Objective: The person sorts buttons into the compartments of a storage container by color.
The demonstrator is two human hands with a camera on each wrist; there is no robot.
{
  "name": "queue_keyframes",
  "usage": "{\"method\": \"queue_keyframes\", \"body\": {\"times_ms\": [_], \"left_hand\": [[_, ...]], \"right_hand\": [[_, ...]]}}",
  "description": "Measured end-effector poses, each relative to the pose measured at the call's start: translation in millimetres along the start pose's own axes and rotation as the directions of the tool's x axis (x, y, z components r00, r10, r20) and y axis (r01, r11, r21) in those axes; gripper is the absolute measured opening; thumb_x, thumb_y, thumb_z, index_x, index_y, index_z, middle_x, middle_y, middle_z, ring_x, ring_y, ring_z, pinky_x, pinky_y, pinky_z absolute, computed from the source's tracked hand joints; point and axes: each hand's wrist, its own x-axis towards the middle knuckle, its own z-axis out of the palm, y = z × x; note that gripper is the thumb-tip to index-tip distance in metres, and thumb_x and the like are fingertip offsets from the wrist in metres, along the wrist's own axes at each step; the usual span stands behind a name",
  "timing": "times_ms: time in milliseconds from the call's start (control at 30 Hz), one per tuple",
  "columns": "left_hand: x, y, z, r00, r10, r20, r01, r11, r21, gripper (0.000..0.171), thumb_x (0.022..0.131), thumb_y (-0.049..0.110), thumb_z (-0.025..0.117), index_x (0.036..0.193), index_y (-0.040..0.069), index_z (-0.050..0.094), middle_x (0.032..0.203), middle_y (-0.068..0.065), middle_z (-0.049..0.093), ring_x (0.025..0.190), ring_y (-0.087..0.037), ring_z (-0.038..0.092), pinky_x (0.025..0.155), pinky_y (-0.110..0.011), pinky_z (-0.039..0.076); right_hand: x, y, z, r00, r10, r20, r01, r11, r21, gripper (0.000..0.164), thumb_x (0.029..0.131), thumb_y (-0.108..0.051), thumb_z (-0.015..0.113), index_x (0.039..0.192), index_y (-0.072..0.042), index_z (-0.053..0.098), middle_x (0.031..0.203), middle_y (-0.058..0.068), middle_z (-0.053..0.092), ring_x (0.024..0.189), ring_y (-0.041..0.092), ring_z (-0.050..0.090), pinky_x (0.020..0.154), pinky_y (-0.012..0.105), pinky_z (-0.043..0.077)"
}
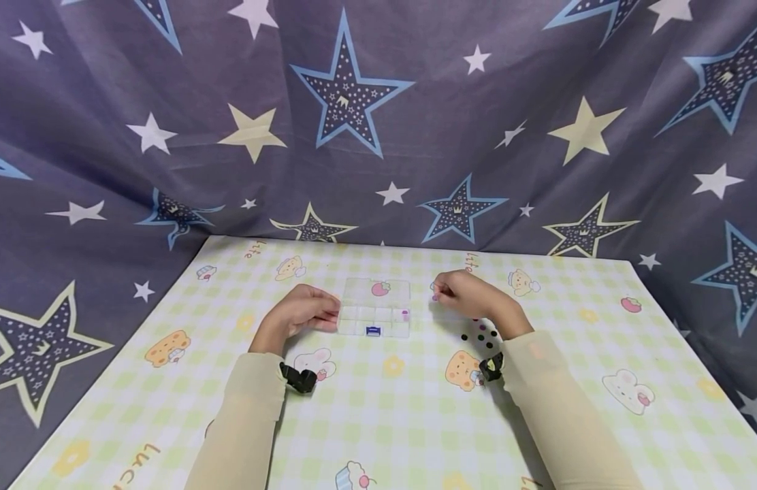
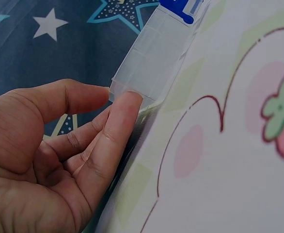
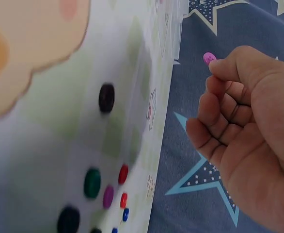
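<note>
A clear plastic compartment box (image 1: 348, 327) with a blue latch (image 1: 373, 331) lies on the table, its clear lid (image 1: 359, 291) folded back. My left hand (image 1: 305, 307) pinches the box's left end between thumb and finger, as the left wrist view shows at the box corner (image 2: 149, 63). In the rightmost part of the box sits a pinkish-purple button (image 1: 406, 313). To the right of the box, my right hand (image 1: 470, 296) holds a pink button (image 3: 209, 58) at its thumb and fingertips, above the table.
Several loose buttons, among them a black button (image 3: 106, 98), a green button (image 3: 92, 183) and a red button (image 3: 123, 174), lie on the table below the right wrist. The table bears a checked, cartoon-printed cloth (image 1: 391, 408). Behind it hangs a star-patterned curtain (image 1: 415, 136).
</note>
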Motion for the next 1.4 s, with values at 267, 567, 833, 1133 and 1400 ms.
{"method": "queue_keyframes", "body": {"times_ms": [267, 567, 833, 1133, 1400], "left_hand": [[-0.8, 0.9, 0.3, 1.0, -0.003, -0.005, 0.003, 1.0, -0.003, 0.03, 0.098, 0.0, 0.063, 0.123, -0.016, 0.062, 0.091, -0.016, 0.068, 0.076, -0.02, 0.069, 0.076, -0.033, 0.067], [-0.5, 2.3, 1.5, 1.0, -0.006, -0.006, 0.006, 1.0, -0.001, 0.031, 0.097, 0.001, 0.064, 0.123, -0.016, 0.062, 0.092, -0.016, 0.068, 0.075, -0.019, 0.068, 0.077, -0.033, 0.067], [-2.2, 2.8, 1.7, 1.0, -0.008, -0.008, 0.008, 1.0, 0.01, 0.032, 0.097, 0.001, 0.064, 0.125, -0.016, 0.061, 0.092, -0.015, 0.067, 0.077, -0.02, 0.068, 0.077, -0.032, 0.067], [-2.8, 1.1, 1.2, 1.0, -0.009, -0.007, 0.009, 1.0, 0.007, 0.033, 0.097, 0.001, 0.064, 0.125, -0.016, 0.06, 0.092, -0.015, 0.067, 0.077, -0.02, 0.068, 0.077, -0.032, 0.067], [-0.3, 1.8, 1.5, 1.0, -0.014, -0.012, 0.014, 1.0, 0.004, 0.031, 0.097, 0.001, 0.064, 0.123, -0.015, 0.062, 0.092, -0.016, 0.067, 0.077, -0.02, 0.068, 0.077, -0.033, 0.067]], "right_hand": [[9.2, -7.3, 4.9, 1.0, -0.018, -0.014, 0.019, 1.0, 0.016, 0.018, 0.093, 0.001, 0.057, 0.08, -0.01, 0.057, 0.066, -0.004, 0.043, 0.06, 0.009, 0.039, 0.057, 0.024, 0.036], [16.9, -12.4, 12.8, 0.999, -0.05, -0.004, 0.05, 0.998, 0.034, 0.021, 0.096, 0.0, 0.057, 0.078, -0.011, 0.056, 0.066, -0.005, 0.041, 0.059, 0.008, 0.037, 0.058, 0.023, 0.034], [23.5, -19.4, 19.4, 0.997, -0.073, 0.0, 0.073, 0.997, 0.035, 0.02, 0.098, -0.002, 0.057, 0.08, -0.01, 0.057, 0.066, -0.004, 0.042, 0.059, 0.008, 0.037, 0.058, 0.023, 0.035], [32.7, -25.8, 30.0, 0.998, -0.06, 0.03, 0.059, 0.997, 0.042, 0.017, 0.099, -0.004, 0.056, 0.084, -0.011, 0.06, 0.067, -0.004, 0.046, 0.06, 0.007, 0.039, 0.058, 0.023, 0.036], [36.8, -33.6, 32.1, 0.998, -0.047, 0.052, 0.044, 0.998, 0.048, 0.014, 0.098, -0.004, 0.059, 0.086, -0.01, 0.063, 0.067, -0.005, 0.05, 0.06, 0.007, 0.041, 0.059, 0.022, 0.037]]}}
